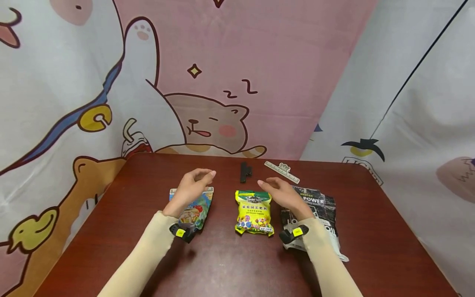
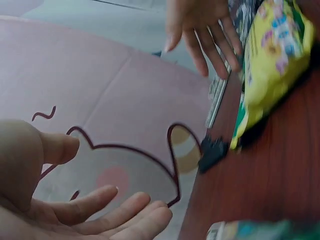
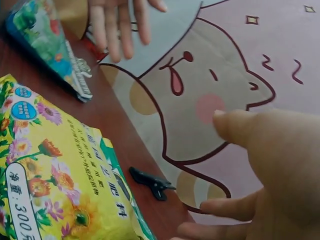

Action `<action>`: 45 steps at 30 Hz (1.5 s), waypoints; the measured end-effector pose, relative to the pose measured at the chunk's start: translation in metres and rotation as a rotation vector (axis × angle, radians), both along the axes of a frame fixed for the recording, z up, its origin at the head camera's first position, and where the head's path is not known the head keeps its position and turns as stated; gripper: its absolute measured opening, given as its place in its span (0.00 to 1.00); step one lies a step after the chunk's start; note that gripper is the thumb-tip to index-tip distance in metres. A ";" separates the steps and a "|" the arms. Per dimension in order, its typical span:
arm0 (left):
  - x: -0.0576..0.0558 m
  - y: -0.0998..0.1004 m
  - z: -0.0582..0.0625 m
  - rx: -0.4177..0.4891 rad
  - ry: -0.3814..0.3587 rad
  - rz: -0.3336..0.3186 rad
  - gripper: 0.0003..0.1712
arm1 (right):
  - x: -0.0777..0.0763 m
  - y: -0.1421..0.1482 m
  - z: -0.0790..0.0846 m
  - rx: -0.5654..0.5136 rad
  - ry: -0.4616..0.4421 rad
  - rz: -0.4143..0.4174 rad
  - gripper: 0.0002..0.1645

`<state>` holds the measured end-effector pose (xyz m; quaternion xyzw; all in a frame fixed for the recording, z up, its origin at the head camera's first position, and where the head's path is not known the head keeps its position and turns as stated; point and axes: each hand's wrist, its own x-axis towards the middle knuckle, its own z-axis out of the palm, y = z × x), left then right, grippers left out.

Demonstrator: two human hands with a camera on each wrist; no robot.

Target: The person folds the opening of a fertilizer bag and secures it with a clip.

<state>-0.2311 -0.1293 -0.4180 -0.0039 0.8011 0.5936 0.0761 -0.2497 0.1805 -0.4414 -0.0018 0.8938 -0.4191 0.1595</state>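
My left hand [image 1: 191, 190] is raised above the blue-green printed bag [image 1: 202, 210], its fingers loosely bent and holding nothing. A pale clip [image 1: 210, 189] sits along that bag's top edge. Over the black-and-white bag [image 1: 327, 214] marked POWER hovers my right hand [image 1: 285, 195], also holding nothing and partly covering it. Between the hands lies a yellow flowered fertilizer bag [image 1: 254, 212], untouched. Behind it are a black clip [image 1: 243, 172] and a long pale clip with ruler marks [image 1: 282, 171]. In the right wrist view the black clip [image 3: 150, 183] lies beyond the fertilizer bag [image 3: 65, 175].
All of this lies on a dark red-brown table [image 1: 222, 264]. A cartoon-printed curtain [image 1: 274, 82] hangs right behind the table's far edge and along its sides. Each wrist wears a small black camera with a yellow label.
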 end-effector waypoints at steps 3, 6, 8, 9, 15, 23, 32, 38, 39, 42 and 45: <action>-0.002 0.014 -0.005 0.068 -0.035 0.005 0.28 | 0.003 0.007 0.000 -0.021 -0.048 -0.030 0.60; -0.003 0.027 -0.011 0.122 -0.056 0.004 0.28 | 0.006 0.011 -0.002 -0.064 -0.081 -0.062 0.59; -0.003 0.034 -0.017 0.150 -0.073 -0.002 0.29 | 0.006 0.013 -0.003 -0.110 -0.103 -0.090 0.56; -0.003 0.037 -0.019 0.161 -0.086 -0.006 0.30 | 0.006 0.014 -0.003 -0.134 -0.108 -0.094 0.55; -0.003 0.055 -0.034 0.216 -0.134 -0.026 0.32 | 0.006 0.021 -0.010 -0.241 -0.138 -0.098 0.53; -0.003 0.074 -0.050 0.259 -0.207 -0.023 0.29 | 0.003 0.025 -0.013 -0.267 -0.160 -0.109 0.50; -0.005 0.080 -0.059 0.267 -0.225 0.015 0.22 | -0.001 0.011 -0.023 -0.261 -0.126 -0.161 0.34; -0.003 0.083 -0.061 0.275 -0.221 0.051 0.23 | 0.000 0.006 -0.027 -0.207 -0.107 -0.200 0.29; -0.004 0.083 -0.061 0.281 -0.221 0.059 0.24 | 0.000 0.006 -0.027 -0.206 -0.105 -0.205 0.29; -0.004 0.084 -0.063 0.291 -0.217 0.079 0.24 | 0.000 0.006 -0.027 -0.206 -0.098 -0.209 0.26; -0.005 0.086 -0.065 0.298 -0.214 0.102 0.23 | 0.000 0.008 -0.027 -0.201 -0.094 -0.219 0.25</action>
